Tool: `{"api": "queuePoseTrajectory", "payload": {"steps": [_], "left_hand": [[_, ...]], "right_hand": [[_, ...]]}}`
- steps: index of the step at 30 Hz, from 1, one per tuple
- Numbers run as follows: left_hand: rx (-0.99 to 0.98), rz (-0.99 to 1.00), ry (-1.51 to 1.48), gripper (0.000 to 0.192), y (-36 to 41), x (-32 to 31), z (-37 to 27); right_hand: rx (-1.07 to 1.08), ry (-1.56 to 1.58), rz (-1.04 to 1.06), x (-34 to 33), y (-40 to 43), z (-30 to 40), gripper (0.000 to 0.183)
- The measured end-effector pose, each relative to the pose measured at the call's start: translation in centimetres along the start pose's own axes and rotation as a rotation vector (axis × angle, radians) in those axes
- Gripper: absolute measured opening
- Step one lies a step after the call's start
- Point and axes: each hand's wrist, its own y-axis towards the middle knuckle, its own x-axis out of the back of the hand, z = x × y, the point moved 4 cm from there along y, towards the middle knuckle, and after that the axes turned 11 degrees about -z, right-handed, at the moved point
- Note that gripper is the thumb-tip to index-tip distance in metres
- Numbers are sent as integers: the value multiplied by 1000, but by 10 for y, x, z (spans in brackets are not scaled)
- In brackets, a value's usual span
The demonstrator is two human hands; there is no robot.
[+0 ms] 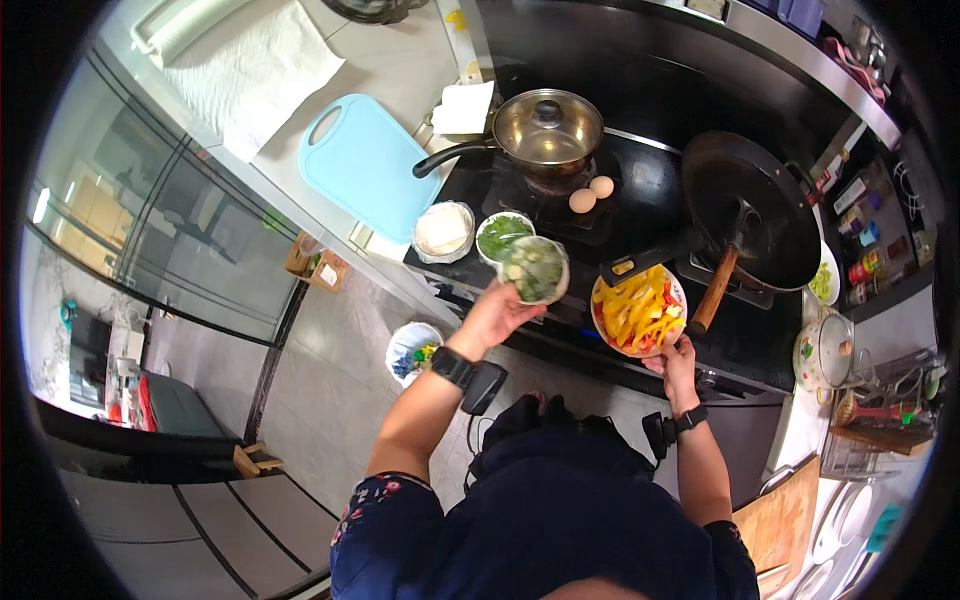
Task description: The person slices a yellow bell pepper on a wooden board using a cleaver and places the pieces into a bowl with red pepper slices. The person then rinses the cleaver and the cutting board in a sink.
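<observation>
My left hand point(501, 309) grips a small bowl covered in clear wrap point(534, 270), with green and pale pieces inside. It overlaps a bowl of chopped greens point(504, 234) standing at the stove's left front. A wrapped bowl with pale contents point(443, 231) is further left. My right hand point(673, 363) holds the near rim of a plate of sliced yellow and red peppers point(639, 313); a black pan handle point(646, 259) reaches over its far edge. Two eggs point(591, 195) lie near the lidded saucepan point(548, 127). A wok point(757, 202) with a wooden-handled utensil point(718, 292) is at the right.
A light blue cutting board point(367, 161) and paper towel point(251, 75) lie on the left counter. Below them, a lined waste bin point(411, 349) stands on the floor. A lidded floral pot point(831, 349) and a wooden board point(781, 517) are at the right, near spice jars point(862, 270).
</observation>
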Motion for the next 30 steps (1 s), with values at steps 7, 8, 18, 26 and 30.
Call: {"api": "queuePoseTrajectory", "payload": {"steps": [7,8,18,26,30], "left_hand": [[-100,-164,20,44,40,31,-54],[-102,-176,39,44,50,34,-57],[-94,-215,326,42,59,32,-63],[-154,-249,527,69,2,45,-69],[-156,-76,614,56,-29,21,-59]], "right_hand": [[-10,68,-2,-31,5,-6,21],[-18,79,8,-36,5,-7,21],[-36,154,-17,-67,-2,-15,29],[-57,221,-62,-105,-5,-23,30],[13,216,3,-104,-12,-18,34]]}}
